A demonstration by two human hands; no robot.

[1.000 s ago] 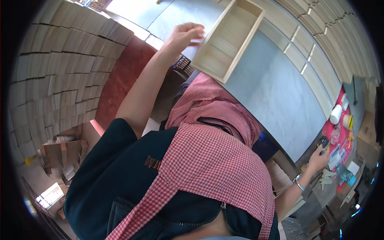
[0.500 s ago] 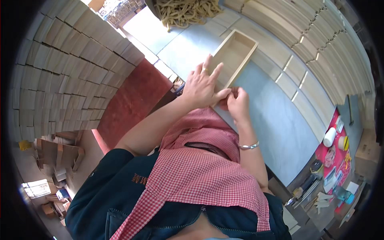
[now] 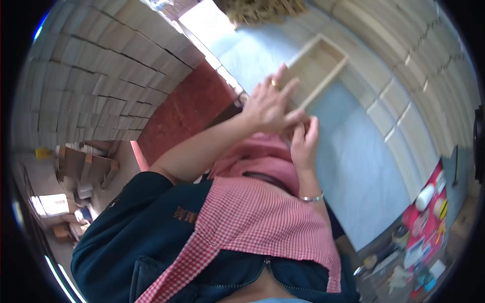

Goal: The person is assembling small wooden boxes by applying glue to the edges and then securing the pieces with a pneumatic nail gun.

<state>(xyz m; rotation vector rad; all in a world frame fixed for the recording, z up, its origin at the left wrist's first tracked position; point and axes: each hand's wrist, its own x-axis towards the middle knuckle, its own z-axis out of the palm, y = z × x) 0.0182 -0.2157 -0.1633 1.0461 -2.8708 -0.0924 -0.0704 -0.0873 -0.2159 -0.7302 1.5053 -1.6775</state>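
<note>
A long open wooden box (image 3: pixel 326 83) with low walls lies slantwise on the pale grey tabletop. Over its near end rests my left hand (image 3: pixel 270 105), fingers spread, a ring on one of them and the thumb reaching toward my other hand. My right hand (image 3: pixel 305 144) is closed in a pinch just beside the box's near corner, close against my left thumb. Whatever its fingertips hold, if anything, is hidden. Motion blurs both hands slightly.
High stacks of wooden pieces (image 3: pixel 121 55) stand at left beside a red board (image 3: pixel 189 96). Thin wooden panels (image 3: pixel 391 108) line the table's right side. Curly tan strips (image 3: pixel 262 10) lie at the far end. Bottles (image 3: pixel 425 197) and tools crowd a pink-covered surface at lower right.
The whole view has shifted, so the table, box and stacks sit farther right in the picture. Both hands stay at the box's near end, in nearly the same pose.
</note>
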